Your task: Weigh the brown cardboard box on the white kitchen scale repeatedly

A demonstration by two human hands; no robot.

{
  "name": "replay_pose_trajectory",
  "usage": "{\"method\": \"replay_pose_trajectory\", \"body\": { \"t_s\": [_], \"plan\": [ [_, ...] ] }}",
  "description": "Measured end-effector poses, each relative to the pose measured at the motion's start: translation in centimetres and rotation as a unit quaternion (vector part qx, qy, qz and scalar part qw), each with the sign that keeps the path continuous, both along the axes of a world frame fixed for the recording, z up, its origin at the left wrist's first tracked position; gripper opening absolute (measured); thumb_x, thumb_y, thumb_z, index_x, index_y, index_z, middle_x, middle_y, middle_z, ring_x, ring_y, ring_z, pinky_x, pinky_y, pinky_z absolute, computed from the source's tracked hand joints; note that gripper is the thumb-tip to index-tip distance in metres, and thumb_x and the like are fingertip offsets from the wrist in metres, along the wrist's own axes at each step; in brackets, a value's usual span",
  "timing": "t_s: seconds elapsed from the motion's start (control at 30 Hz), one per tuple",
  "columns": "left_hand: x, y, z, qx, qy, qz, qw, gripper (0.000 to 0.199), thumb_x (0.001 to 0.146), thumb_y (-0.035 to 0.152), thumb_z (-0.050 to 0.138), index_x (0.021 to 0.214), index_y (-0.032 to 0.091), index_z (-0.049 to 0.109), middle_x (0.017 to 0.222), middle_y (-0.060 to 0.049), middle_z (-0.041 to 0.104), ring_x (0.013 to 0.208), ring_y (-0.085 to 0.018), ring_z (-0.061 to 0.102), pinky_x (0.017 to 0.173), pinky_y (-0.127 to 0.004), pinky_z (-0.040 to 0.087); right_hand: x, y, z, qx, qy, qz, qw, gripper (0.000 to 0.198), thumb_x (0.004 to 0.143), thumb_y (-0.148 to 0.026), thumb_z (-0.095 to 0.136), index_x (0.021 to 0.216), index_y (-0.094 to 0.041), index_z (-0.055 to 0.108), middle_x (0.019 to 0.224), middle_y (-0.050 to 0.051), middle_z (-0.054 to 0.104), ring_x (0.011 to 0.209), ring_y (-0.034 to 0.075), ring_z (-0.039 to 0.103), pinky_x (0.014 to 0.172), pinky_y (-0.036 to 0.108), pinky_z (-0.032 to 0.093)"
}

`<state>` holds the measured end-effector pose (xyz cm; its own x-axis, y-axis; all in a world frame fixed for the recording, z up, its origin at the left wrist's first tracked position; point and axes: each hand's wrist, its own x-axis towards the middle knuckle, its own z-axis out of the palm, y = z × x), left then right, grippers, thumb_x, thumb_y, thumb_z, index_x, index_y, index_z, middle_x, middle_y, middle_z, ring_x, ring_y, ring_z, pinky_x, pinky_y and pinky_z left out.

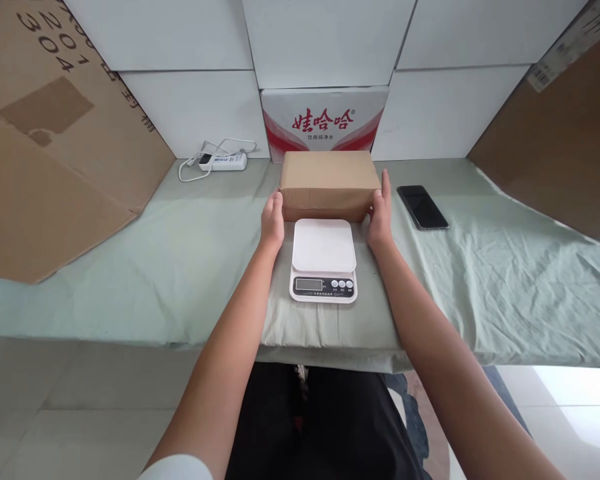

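Black phone [423, 207] on green cloth [130, 280], white corded device [230, 162], red-and-white carton [325, 127] before white wall [195, 110], cardboard [80, 167] either side

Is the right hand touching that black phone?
Apart. The head view shows a strip of green cloth between the right hand and the phone.

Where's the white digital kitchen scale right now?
In the head view, the white digital scale sits near centre on the pale green cloth, on the near side of the brown cardboard box.
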<state>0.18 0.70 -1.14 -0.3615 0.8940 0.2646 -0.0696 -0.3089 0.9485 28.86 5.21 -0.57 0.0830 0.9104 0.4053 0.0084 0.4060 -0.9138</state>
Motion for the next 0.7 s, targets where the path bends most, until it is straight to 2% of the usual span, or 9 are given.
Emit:
{"method": "replay_pose_trajectory", "body": {
  "t_s": [0.07,0.13,0.27,0.33,0.47,0.6,0.7],
  "plan": [
    [-0.4,0.5,-0.2,-0.012,-0.012,0.024,1.0,0.087,0.096,0.096,0.058,0.145,0.028,0.077,0.169,-0.014,0.07,0.172,-0.031,0.054,0.141,-0.047,0.049,-0.2,0.0,0.1,-0.02,0.033,-0.025,0.999,0.098,0.1,-0.084,0.051,0.185,-0.039,0.029,0.172,0.008,0.061,0.163,0.034,0.058,0.133,0.067,0.052],
    [-0.6,0.8,-0.1,-0.028,-0.03,0.037,0.998,0.092,0.097,0.097,0.053,0.151,0.026,0.075,0.176,-0.015,0.064,0.174,-0.032,0.051,0.143,-0.045,0.046,-0.4,0.1,0.1,-0.04,0.063,-0.039,0.996,0.09,0.103,-0.075,0.049,0.184,-0.041,0.03,0.165,0.007,0.066,0.15,0.031,0.067,0.127,0.066,0.058],
    [-0.2,0.7,0.6,-0.044,-0.066,0.042,0.996,0.089,0.102,0.092,0.051,0.154,0.023,0.073,0.179,-0.017,0.06,0.174,-0.033,0.052,0.145,-0.046,0.043,-0.4,0.5,-0.2,-0.046,0.074,-0.051,0.995,0.083,0.103,-0.069,0.05,0.181,-0.044,0.038,0.163,0.004,0.066,0.138,0.025,0.072,0.117,0.055,0.066],
    [0.2,0.6,0.9,-0.047,-0.083,0.047,0.994,0.083,0.105,0.087,0.052,0.153,0.023,0.074,0.177,-0.016,0.062,0.172,-0.032,0.054,0.145,-0.047,0.044,-0.3,0.7,-0.4,-0.046,0.069,-0.059,0.995,0.081,0.103,-0.07,0.049,0.18,-0.046,0.041,0.152,0.003,0.071,0.13,0.023,0.075,0.107,0.045,0.071],
    [0.4,0.5,1.0,-0.047,-0.089,0.049,0.994,0.081,0.105,0.086,0.05,0.152,0.024,0.075,0.176,-0.014,0.064,0.171,-0.031,0.055,0.145,-0.047,0.045,-0.2,0.9,-0.5,-0.052,0.079,-0.07,0.993,0.08,0.104,-0.072,0.047,0.179,-0.043,0.046,0.131,0.003,0.077,0.112,0.019,0.08,0.087,0.031,0.071],
    [0.0,0.7,0.6,-0.044,-0.051,0.036,0.997,0.096,0.1,0.097,0.045,0.154,0.022,0.073,0.177,-0.017,0.063,0.172,-0.034,0.055,0.143,-0.047,0.047,-0.1,0.8,-0.4,-0.056,0.077,-0.063,0.993,0.08,0.104,-0.075,0.048,0.175,-0.038,0.053,0.135,0.004,0.078,0.109,0.02,0.08,0.081,0.029,0.068],
    [-0.1,0.8,0.6,-0.044,-0.053,0.034,0.997,0.095,0.1,0.097,0.046,0.153,0.022,0.074,0.175,-0.017,0.064,0.171,-0.034,0.056,0.143,-0.047,0.048,-0.2,0.5,-0.1,-0.06,0.076,-0.062,0.993,0.08,0.102,-0.076,0.05,0.171,-0.037,0.056,0.135,0.005,0.078,0.111,0.022,0.079,0.081,0.031,0.067]
  ]
}}
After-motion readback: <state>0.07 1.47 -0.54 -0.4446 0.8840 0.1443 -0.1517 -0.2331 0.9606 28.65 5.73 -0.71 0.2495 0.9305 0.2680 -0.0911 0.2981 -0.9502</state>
